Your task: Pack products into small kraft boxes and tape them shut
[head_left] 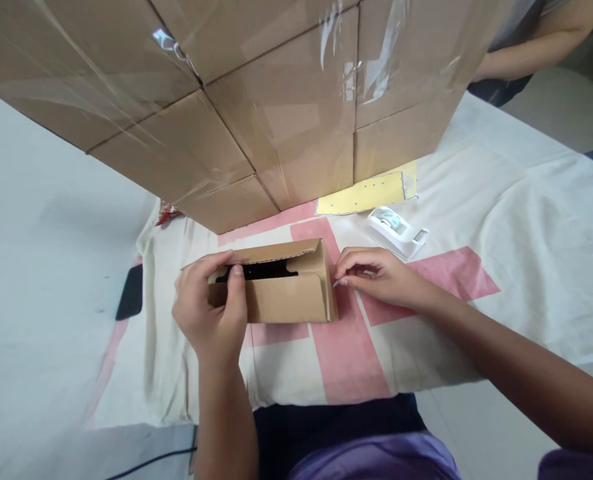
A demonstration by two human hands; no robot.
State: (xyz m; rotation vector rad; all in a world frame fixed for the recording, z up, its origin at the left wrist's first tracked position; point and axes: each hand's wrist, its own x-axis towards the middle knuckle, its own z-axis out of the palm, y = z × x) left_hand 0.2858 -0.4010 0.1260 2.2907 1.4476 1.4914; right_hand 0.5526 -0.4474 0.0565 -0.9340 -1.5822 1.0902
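Observation:
A small brown cardboard box (286, 300) lies in front of me, its top flap slightly raised over a dark gap. My left hand (209, 300) grips the box's left end, thumb at the opening and fingers behind. Just off the right end, my right hand (371, 273) pinches a small pale piece of tape (336, 283) between thumb and fingertips. Behind that hand stands a white tape dispenser (395, 232) with a roll in it. What lies inside the box is too dark to make out.
A tall stack of brown cartons (276, 113) under clear film rises behind the box. Yellow paper (361, 195) lies at its foot. A pale cloth with pink bands (346, 360) covers the table. A dark phone-like object (130, 293) sits left. Another person's arm (531, 57) shows upper right.

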